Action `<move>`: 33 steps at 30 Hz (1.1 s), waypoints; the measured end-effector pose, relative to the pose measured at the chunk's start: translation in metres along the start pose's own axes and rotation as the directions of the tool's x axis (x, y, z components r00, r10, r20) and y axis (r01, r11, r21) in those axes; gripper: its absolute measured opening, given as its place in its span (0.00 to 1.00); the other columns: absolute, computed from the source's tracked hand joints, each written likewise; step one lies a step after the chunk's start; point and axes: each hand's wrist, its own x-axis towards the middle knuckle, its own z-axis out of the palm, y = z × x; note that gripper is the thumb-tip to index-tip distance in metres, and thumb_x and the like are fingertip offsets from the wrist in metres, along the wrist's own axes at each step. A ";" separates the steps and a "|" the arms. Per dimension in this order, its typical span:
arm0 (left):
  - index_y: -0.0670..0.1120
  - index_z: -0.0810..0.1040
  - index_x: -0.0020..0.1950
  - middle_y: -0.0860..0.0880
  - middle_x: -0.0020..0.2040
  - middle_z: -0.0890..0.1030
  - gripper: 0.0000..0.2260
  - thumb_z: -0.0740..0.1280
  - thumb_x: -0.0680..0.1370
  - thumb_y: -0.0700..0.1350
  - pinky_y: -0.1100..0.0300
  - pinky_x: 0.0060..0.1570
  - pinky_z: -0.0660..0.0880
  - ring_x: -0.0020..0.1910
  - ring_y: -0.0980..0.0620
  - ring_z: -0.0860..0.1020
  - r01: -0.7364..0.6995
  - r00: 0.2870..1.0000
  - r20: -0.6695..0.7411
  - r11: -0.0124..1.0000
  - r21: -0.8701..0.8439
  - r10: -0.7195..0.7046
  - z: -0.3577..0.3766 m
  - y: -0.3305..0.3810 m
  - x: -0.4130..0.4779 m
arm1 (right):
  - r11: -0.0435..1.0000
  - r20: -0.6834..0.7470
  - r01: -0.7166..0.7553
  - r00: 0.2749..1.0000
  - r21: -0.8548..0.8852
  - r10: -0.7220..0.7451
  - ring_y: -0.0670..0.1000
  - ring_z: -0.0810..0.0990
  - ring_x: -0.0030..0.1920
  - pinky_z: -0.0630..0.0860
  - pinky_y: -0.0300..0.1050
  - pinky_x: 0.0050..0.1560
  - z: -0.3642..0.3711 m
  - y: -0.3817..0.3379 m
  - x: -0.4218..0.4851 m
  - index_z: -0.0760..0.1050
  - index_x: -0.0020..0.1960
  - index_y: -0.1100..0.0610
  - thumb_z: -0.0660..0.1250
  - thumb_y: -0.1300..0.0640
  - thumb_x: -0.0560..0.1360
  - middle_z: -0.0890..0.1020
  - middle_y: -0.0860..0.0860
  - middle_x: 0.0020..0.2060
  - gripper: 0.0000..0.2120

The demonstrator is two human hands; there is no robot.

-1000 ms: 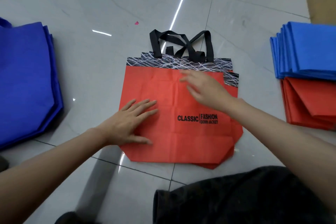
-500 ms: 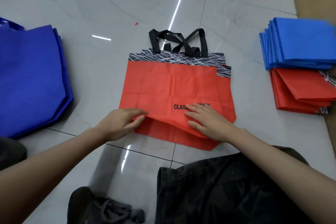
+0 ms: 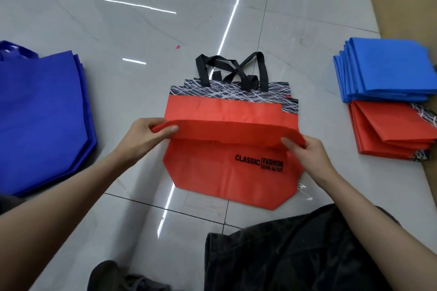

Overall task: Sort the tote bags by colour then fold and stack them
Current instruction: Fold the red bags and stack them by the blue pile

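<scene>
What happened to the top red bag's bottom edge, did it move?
Yes. The left hand and right hand have carried the bottom edge away from the person, past the CLASSIC print on the bag beneath, toward the black handles.

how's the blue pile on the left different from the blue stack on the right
The left blue pile is darker and its bags lie unfolded, handles showing; the right blue stack is lighter and folded into compact rectangles, next to the folded red stack. Both hold several bags.

red tote bag (image 3: 212, 172), black print "CLASSIC | FASHION", smaller line beneath unreadable
</scene>
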 end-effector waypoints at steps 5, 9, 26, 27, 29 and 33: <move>0.45 0.83 0.49 0.55 0.45 0.85 0.09 0.69 0.74 0.48 0.68 0.49 0.76 0.46 0.59 0.81 0.112 0.994 0.027 0.988 -0.108 -0.110 0.004 -0.014 0.005 | 0.982 -0.175 -0.028 0.983 0.186 0.061 0.37 0.79 0.37 0.76 0.33 0.41 0.000 -0.008 0.023 0.78 0.44 0.52 0.67 0.56 0.76 0.82 0.46 0.40 0.02; 0.34 0.79 0.46 0.48 0.37 0.80 0.18 0.69 0.75 0.51 0.59 0.40 0.73 0.39 0.51 0.76 0.253 0.962 -0.061 0.950 -0.184 -0.268 0.025 -0.027 0.019 | 0.942 -0.194 -0.055 0.973 0.331 0.125 0.48 0.80 0.53 0.75 0.42 0.57 0.010 -0.003 0.036 0.78 0.52 0.53 0.67 0.49 0.75 0.82 0.50 0.52 0.10; 0.43 0.72 0.67 0.41 0.72 0.67 0.20 0.65 0.75 0.42 0.42 0.66 0.61 0.71 0.42 0.64 -0.115 0.939 -0.100 0.575 0.810 0.329 0.103 -0.014 0.044 | 0.442 -0.034 0.144 0.928 -0.885 -0.370 0.61 0.68 0.69 0.62 0.62 0.67 0.104 0.014 0.048 0.67 0.71 0.56 0.63 0.54 0.73 0.67 0.58 0.71 0.27; 0.44 0.71 0.68 0.43 0.73 0.66 0.19 0.60 0.78 0.46 0.41 0.67 0.59 0.72 0.43 0.63 -0.135 0.958 -0.043 0.581 0.803 0.283 0.107 -0.013 0.050 | 0.437 0.040 0.199 0.937 -0.877 -0.347 0.60 0.65 0.71 0.60 0.61 0.69 0.118 0.009 0.050 0.66 0.72 0.54 0.57 0.51 0.75 0.65 0.56 0.73 0.25; 0.49 0.65 0.73 0.49 0.76 0.60 0.26 0.47 0.78 0.57 0.41 0.70 0.52 0.75 0.46 0.56 -0.125 0.986 0.034 0.596 0.793 0.162 0.113 -0.018 0.059 | 0.430 0.138 0.234 0.961 -0.872 -0.241 0.57 0.57 0.75 0.53 0.61 0.72 0.137 0.006 0.056 0.59 0.75 0.48 0.50 0.48 0.79 0.58 0.51 0.76 0.25; 0.55 0.58 0.76 0.52 0.77 0.55 0.29 0.42 0.76 0.63 0.38 0.70 0.46 0.76 0.48 0.51 -0.064 0.996 0.023 0.561 0.825 0.081 0.121 -0.038 0.062 | 0.408 0.146 0.180 0.983 -0.895 -0.113 0.52 0.44 0.77 0.43 0.61 0.72 0.142 0.022 0.063 0.47 0.77 0.42 0.42 0.45 0.80 0.47 0.45 0.77 0.25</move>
